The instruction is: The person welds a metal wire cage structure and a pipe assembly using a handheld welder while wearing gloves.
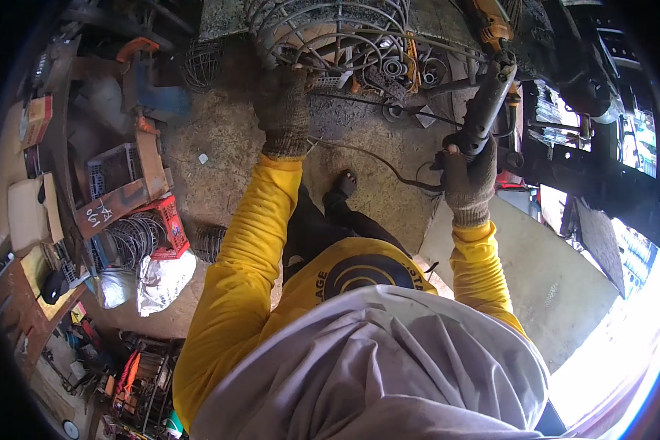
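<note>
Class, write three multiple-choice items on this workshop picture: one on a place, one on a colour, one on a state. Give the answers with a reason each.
1. Where does the left hand rest?
A. on the wire cage
B. on the red crate
C. on the grey panel

2. What colour are the person's sleeves?
A. blue
B. yellow
C. white

3. What is the right hand doing?
A. hanging open
B. lying flat on the floor
C. closed around the handle of a power tool

Answers:
1 A, the gloved hand touches the cage's lower wires.
2 B, both forearms show yellow cloth.
3 C, the gloved fingers wrap the dark handle, which points up and away.
</note>
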A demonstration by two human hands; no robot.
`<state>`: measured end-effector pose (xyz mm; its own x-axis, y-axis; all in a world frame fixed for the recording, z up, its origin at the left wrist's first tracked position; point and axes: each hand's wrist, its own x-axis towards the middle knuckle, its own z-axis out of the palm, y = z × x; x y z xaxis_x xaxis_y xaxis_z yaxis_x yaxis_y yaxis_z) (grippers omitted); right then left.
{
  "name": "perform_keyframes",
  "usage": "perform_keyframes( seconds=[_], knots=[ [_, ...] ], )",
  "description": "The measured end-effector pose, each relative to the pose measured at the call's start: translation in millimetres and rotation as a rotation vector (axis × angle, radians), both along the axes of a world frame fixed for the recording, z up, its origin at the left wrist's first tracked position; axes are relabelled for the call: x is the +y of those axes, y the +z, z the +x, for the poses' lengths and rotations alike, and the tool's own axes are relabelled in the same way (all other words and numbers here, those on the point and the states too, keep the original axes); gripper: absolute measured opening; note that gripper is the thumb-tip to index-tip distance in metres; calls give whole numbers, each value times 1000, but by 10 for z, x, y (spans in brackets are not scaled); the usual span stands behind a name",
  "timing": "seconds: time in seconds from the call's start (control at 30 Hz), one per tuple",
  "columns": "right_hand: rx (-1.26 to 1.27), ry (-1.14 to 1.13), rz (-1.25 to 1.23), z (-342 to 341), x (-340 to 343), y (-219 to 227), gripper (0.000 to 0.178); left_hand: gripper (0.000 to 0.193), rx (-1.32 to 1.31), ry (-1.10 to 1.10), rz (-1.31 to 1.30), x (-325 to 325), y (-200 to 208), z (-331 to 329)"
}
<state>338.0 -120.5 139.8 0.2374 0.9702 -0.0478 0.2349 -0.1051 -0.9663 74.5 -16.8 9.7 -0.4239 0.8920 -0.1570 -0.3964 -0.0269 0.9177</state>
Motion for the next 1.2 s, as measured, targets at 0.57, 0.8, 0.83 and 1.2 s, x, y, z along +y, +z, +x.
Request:
perform_keyframes(
  seconds=[0.57,0.8,0.83,1.2],
  knots=[
    [-81,90,96,152,29,-117,33,28,107,-63,-17,-124,398,103],
    [-228,113,107,81,65,64,25,27,69,-73,76,-66,351,147],
    [-229,120,167,59,64,66,25,27,75,-75,87,-44,321,167],
    [-644,134,355,169,98,-23,40,26,102,-53,107,-62,341,138]
  ],
)
